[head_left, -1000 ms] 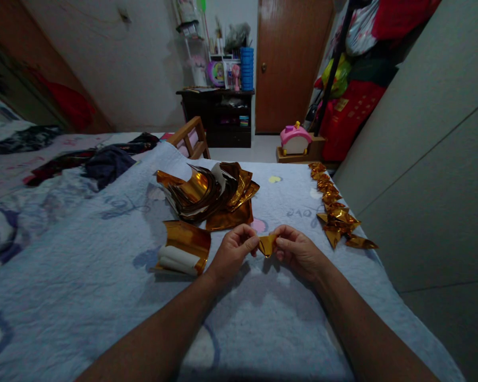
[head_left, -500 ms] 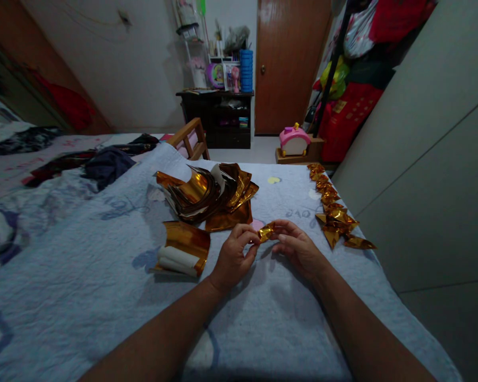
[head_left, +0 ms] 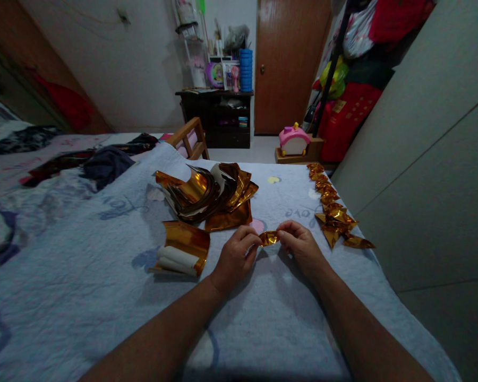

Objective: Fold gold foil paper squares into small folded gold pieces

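A small folded piece of gold foil paper is pinched between both hands just above the bedspread. My left hand grips its left end with thumb and fingers closed. At its right end, my right hand holds it the same way. Beyond my left hand lies a loose pile of curled gold foil sheets. One more curled sheet with a white underside rests to the left of my left hand. A row of folded gold pieces runs along the bed's right side.
The pale blue printed bedspread covers the bed, with dark clothes heaped at the far left. A wooden chair stands past the bed's far edge. A grey wardrobe wall rises at the right. A pink toy sits on the floor.
The gold piece has been folded narrower and turned flat between my fingers. Both hands shifted slightly but stayed over the same spot.
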`<state>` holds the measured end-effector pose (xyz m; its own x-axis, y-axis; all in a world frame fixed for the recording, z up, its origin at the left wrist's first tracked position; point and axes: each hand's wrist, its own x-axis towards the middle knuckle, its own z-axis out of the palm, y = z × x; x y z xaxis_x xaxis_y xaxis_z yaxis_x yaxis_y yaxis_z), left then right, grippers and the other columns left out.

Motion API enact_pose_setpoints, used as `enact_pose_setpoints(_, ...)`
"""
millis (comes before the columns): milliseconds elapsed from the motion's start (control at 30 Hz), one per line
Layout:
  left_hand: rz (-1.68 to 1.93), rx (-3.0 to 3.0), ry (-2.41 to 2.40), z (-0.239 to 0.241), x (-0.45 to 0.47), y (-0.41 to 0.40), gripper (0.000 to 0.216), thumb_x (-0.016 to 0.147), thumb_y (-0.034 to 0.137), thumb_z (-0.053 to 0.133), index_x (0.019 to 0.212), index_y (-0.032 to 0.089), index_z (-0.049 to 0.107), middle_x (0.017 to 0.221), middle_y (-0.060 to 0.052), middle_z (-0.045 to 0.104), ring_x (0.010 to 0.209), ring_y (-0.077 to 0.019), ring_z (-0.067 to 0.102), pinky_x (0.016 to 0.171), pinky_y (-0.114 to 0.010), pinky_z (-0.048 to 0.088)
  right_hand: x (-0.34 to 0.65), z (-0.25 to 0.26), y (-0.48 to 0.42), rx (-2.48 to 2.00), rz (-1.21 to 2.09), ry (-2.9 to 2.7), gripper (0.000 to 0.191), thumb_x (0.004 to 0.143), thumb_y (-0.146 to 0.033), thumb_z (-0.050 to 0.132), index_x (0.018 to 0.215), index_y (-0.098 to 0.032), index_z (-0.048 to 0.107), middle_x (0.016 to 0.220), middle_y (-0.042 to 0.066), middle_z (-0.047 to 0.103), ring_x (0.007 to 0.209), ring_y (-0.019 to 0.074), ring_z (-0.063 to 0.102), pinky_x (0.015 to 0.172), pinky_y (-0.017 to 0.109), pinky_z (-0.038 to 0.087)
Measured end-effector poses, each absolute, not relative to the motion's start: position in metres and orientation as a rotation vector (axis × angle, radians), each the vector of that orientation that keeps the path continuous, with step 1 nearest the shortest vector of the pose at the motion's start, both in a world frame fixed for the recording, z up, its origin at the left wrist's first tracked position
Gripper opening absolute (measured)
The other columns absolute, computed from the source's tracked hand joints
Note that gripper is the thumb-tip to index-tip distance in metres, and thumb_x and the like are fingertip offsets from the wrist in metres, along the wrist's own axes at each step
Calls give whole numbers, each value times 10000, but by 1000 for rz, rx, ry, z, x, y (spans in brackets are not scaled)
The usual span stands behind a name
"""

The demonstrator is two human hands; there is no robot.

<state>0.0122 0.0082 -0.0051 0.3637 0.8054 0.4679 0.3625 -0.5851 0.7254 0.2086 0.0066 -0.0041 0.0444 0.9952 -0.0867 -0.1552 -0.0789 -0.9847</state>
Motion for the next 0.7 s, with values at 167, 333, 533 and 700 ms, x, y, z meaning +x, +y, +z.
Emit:
enact_pose_setpoints(167, 1134, 2085, 997, -6, 13, 9, 223, 863, 71, 542, 940, 224, 686, 1009, -64, 622, 970, -206, 623, 871, -312, 500, 208, -4, 9, -1232, 1297, -976, 253, 700, -394, 767, 746, -200, 611, 487, -71, 480, 418, 79, 357, 411, 217, 228)
enact_pose_setpoints(333, 1116, 2092, 988, -7, 13, 9, 207, 880, 77, 533, 883, 220, 683, 974, -62, 619, 936, -202, 622, 849, -302, 495, 207, 0, 7, -1259, 1314, -996, 252, 690, -377, 762, 784, -206, 603, 509, -70, 504, 432, 83, 382, 418, 217, 235)
enact_pose_setpoints(533, 1118, 2060, 1015, -5, 12, 10, 193, 843, 60, 564, 869, 214, 676, 975, -57, 620, 941, -204, 622, 845, -301, 489, 210, -2, 7, -1253, 1235, -1128, 172, 714, -328, 723, 774, -213, 609, 585, -65, 520, 475, 85, 400, 450, 227, 282)
enact_pose_setpoints(700, 1137, 2017, 1014, -5, 13, 9, 218, 866, 71, 560, 973, 222, 676, 1018, -57, 623, 894, -185, 620, 827, -301, 500, 213, -5, 9, -1265, 1225, -1148, 159, 706, -290, 710, 725, -214, 572, 577, -67, 502, 475, 81, 397, 439, 219, 282)
